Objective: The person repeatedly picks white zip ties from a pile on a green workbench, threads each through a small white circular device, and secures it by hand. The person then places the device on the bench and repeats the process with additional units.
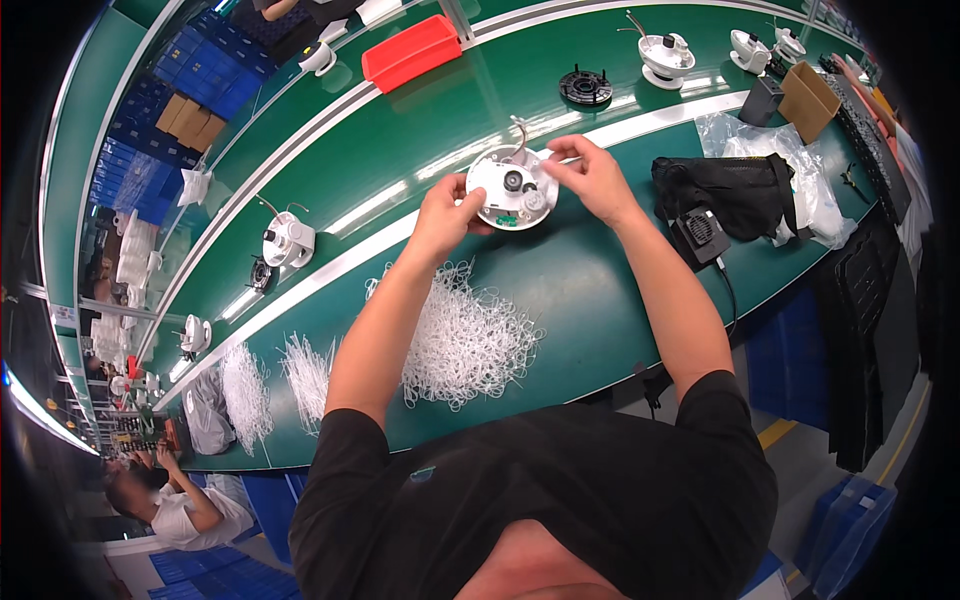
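Observation:
A white round camera housing (pixel 508 205) is held tilted over the green bench, its inner side facing me. Inside it are a black round part, a small green circuit board and wires (pixel 519 135) standing up at the far rim. My left hand (pixel 452 212) grips the left edge, thumb over the rim. At the upper right edge my right hand (pixel 590 178) pinches with thumb and fingertips beside a small white part; what lies between the fingers is too small to tell. Below the housing lies a heap of white looped cords (pixel 465 345).
Smaller cord bundles (pixel 305 375) lie left. On the raised green strip stand camera units (pixel 288 240), a black ring base (pixel 585 88) and a red bin (pixel 412 52). A black bag (pixel 720 195) and a black device (pixel 700 238) lie right. A co-worker (pixel 190 505) sits far left.

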{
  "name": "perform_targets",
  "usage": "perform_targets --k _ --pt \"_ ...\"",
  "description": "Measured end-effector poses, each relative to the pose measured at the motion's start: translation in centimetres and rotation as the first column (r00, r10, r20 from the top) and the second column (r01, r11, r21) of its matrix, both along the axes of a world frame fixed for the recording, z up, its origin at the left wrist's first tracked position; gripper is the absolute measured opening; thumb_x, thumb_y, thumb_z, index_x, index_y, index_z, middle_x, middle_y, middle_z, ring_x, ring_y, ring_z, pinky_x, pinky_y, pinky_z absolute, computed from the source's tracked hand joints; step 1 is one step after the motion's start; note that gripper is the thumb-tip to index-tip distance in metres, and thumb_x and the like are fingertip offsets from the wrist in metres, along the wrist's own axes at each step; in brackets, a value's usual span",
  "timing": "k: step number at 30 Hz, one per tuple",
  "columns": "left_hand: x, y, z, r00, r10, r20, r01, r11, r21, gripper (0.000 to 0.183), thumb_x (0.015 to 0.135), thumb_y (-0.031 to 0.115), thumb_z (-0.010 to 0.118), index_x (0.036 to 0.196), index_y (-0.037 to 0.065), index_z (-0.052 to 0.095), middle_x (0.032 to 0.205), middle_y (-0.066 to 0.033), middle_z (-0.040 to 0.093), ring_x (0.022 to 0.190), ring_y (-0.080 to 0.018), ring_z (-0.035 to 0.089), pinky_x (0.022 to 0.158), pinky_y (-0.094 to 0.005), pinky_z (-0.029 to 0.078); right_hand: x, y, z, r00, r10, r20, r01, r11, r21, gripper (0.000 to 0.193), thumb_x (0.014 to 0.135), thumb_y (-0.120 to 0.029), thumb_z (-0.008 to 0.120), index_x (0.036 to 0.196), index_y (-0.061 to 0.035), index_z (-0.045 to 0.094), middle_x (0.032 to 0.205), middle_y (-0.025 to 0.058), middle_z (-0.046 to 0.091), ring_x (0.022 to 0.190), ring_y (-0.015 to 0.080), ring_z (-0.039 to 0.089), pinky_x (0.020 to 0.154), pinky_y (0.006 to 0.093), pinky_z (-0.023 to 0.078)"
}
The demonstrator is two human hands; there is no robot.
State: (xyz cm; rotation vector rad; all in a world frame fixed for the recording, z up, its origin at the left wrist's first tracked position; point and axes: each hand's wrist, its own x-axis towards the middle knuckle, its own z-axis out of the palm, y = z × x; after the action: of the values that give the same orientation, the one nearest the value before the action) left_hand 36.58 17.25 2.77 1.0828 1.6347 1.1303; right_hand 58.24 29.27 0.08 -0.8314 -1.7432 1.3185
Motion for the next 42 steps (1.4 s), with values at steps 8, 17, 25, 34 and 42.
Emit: perform_targets --k 8,17,25,34,42 --pt "2.2 -1.1 0.5 0.985 -0.035 -0.17 0.062 0.986 0.156 0.039 0.095 0.019 0.062 0.122 -0.008 0.053 0.109 -0.0151 0.064 0.077 -0.0198 0.071 0.062 -0.0299 0.059 -0.5 -0.6 0.6 0.949 -0.103 0.297 0.03 0.97 0.243 0.033 0.085 -0.03 0.069 0.108 -0.0062 0.069 0.091 0.0123 0.072 0.075 0.0268 0.067 0.072 0.0384 0.054" --pt "2.2 -1.3 0.4 0.986 -0.031 -0.162 0.056 0.987 0.154 0.039 0.094 0.018 0.062 0.122 -0.008 0.053 0.109 -0.0153 0.064 0.076 -0.0204 0.071 0.062 -0.0305 0.06 -0.3 -1.1 1.6 0.918 -0.151 0.366 0.022 0.942 0.336 0.027 0.086 -0.029 0.065 0.102 -0.0073 0.069 0.088 0.0163 0.071 0.078 0.038 0.067 0.071 0.0474 0.053" --pt "0.5 0.6 0.4 0.99 0.057 0.132 -0.058 0.998 0.001 0.035 0.095 0.015 0.058 0.12 -0.01 0.053 0.107 -0.0171 0.065 0.081 -0.0237 0.071 0.065 -0.032 0.061 -0.8 -0.2 0.2 0.97 -0.189 -0.153 0.209 0.97 0.126 0.03 0.093 -0.027 0.066 0.107 0.0001 0.066 0.087 0.0087 0.071 0.072 0.0144 0.066 0.067 0.0291 0.051" --pt "-5.5 8.1 -3.5 0.765 0.363 0.532 -0.413 0.91 -0.028 0.033 0.099 0.014 0.053 0.115 -0.015 0.047 0.107 -0.0243 0.061 0.083 -0.0306 0.068 0.069 -0.0336 0.063 -0.6 2.1 -5.4 0.976 -0.214 0.04 0.209 0.971 0.114 0.028 0.094 -0.029 0.063 0.102 -0.0024 0.068 0.086 0.0088 0.07 0.079 0.0177 0.065 0.073 0.0314 0.051" --pt "-4.2 0.0 -1.0 0.875 -0.17 -0.452 0.076 0.973 -0.218 0.029 0.084 0.021 0.077 0.098 -0.001 0.065 0.088 -0.0085 0.068 0.078 -0.0194 0.067 0.069 -0.0315 0.054 -0.3 2.1 -5.9 0.978 -0.145 0.153 0.116 0.977 0.181 0.022 0.091 -0.026 0.066 0.101 -0.0062 0.069 0.087 0.0059 0.071 0.075 0.0164 0.065 0.073 0.0313 0.052"
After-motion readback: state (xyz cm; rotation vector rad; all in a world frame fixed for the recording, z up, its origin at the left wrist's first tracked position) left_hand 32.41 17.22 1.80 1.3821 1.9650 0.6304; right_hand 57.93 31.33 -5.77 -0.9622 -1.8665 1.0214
